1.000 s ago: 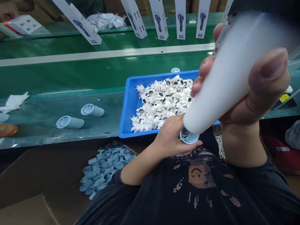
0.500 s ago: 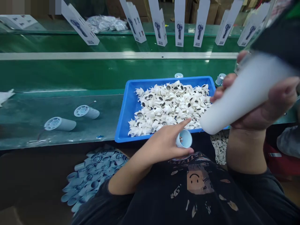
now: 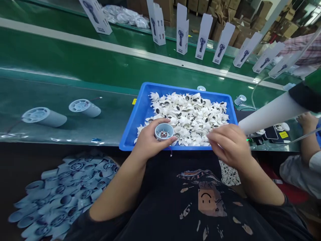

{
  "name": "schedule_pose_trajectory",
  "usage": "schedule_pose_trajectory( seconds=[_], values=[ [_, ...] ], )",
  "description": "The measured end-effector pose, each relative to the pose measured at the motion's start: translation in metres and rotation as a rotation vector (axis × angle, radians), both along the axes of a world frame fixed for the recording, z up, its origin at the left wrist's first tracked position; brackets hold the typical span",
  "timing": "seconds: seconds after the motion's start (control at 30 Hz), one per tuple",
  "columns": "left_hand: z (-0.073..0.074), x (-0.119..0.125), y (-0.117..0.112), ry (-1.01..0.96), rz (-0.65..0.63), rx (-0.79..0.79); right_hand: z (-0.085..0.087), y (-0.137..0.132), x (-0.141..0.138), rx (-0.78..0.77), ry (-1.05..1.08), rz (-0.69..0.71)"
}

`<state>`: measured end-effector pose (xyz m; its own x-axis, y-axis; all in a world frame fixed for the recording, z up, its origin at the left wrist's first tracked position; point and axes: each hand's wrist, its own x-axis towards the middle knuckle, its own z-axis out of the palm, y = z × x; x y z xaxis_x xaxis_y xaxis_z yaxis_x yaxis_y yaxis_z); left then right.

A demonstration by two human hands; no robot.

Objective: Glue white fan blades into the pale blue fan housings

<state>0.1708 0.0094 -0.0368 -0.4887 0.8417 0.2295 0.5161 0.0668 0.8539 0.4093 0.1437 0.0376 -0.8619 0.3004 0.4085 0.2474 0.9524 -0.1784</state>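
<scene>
My left hand (image 3: 147,142) is wrapped around a light-blue fan housing (image 3: 164,131), its open end facing up. A small copper-coloured motor shows inside, and a thin wire with a plug dangles below. Over the front right part of the blue tray (image 3: 127,129) is my right hand (image 3: 229,145), slightly blurred, with fingers curled together; what they pinch, if anything, is hidden. White fan blades (image 3: 193,115) with dark round hubs are heaped in the tray. Beyond my right hand a white tube (image 3: 273,112) with a dark upper part slants down.
Two blue housings (image 3: 45,117) lie on the bench at left. A pile of similar housings (image 3: 67,194) sits below the bench edge. White printed boxes (image 3: 182,36) stand along the back. At right are a phone (image 3: 271,133) and another person's hand (image 3: 308,121).
My right hand has let go of the white tube and come down to the tray. The tube has moved right. My left hand has shifted left with the fan housing, and the view has tilted.
</scene>
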Motion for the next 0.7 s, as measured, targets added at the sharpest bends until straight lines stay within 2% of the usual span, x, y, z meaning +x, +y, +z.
schedule_pose_trajectory(
  seconds=[0.07, 0.13, 0.2, 0.33, 0.5, 0.7],
  values=[
    [0.001, 0.0, 0.001, -0.019, -0.014, 0.007, -0.017, 0.012, -0.026, 0.239, -0.382, 0.045],
    [0.002, 0.0, 0.002, -0.004, -0.035, 0.021, -0.028, 0.024, -0.046, 0.338, -0.545, 0.071],
    [0.003, 0.002, 0.003, 0.01, -0.062, 0.028, -0.033, 0.033, -0.057, 0.384, -0.579, 0.083],
    [0.003, 0.003, 0.003, -0.004, -0.086, 0.042, -0.028, 0.04, -0.064, 0.493, -0.618, 0.134],
    [0.005, 0.003, 0.002, -0.051, -0.103, 0.037, -0.026, 0.046, -0.063, 0.59, -0.678, 0.299],
    [0.004, 0.003, 0.003, -0.068, -0.122, 0.031, -0.027, 0.046, -0.055, 0.618, -0.724, 0.403]
  ],
)
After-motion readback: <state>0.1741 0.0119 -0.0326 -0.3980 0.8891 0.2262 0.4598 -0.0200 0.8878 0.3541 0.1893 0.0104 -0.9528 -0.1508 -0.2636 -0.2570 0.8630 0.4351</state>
